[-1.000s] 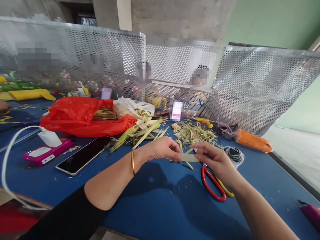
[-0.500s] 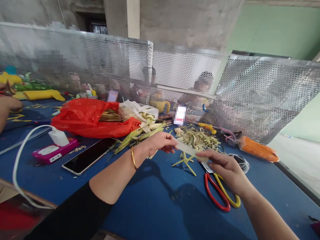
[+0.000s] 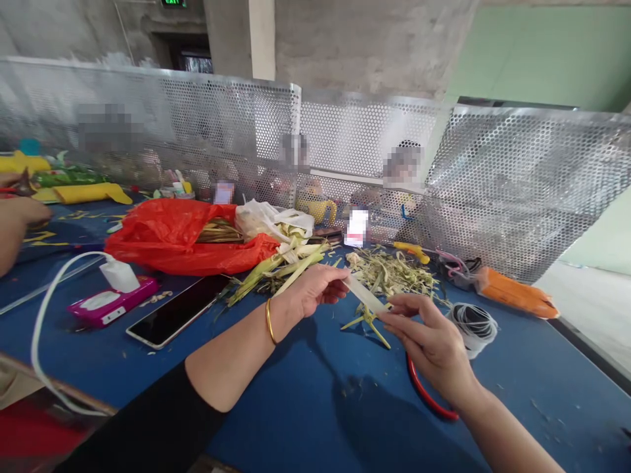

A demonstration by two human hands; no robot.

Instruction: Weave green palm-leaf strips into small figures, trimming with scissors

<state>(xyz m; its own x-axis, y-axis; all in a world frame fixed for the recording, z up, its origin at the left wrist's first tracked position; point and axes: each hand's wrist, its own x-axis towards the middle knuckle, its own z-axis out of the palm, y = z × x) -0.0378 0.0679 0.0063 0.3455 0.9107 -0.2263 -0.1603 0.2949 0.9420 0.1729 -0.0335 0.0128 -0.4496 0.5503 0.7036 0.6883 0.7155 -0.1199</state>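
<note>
A pale, flat strip of husk (image 3: pixel 365 295) is stretched between my two hands above the blue table. My left hand (image 3: pixel 323 288), with a gold bangle at the wrist, pinches the strip's far left end. At the near right end, my right hand (image 3: pixel 426 335) grips it between thumb and fingers. Just below the strip lies a small star-shaped piece of folded green leaf strips (image 3: pixel 367 320), partly covered by it. Scissors with a red handle (image 3: pixel 428 394) lie under my right hand, which hides most of them.
Dried scraps (image 3: pixel 394 272) and corn husks (image 3: pixel 280 263) lie behind my hands, beside a red plastic bag (image 3: pixel 162 243). A phone (image 3: pixel 177 312) and pink power strip (image 3: pixel 113 302) are left. A wire coil (image 3: pixel 473 328) sits right. A perforated metal screen (image 3: pixel 221 125) stands behind; another person's arm (image 3: pixel 20 223) shows far left.
My right hand has shifted slightly left and turned, now covering more of the scissors and uncovering the wire coil. The strip slopes more steeply; both hands still hold it.
</note>
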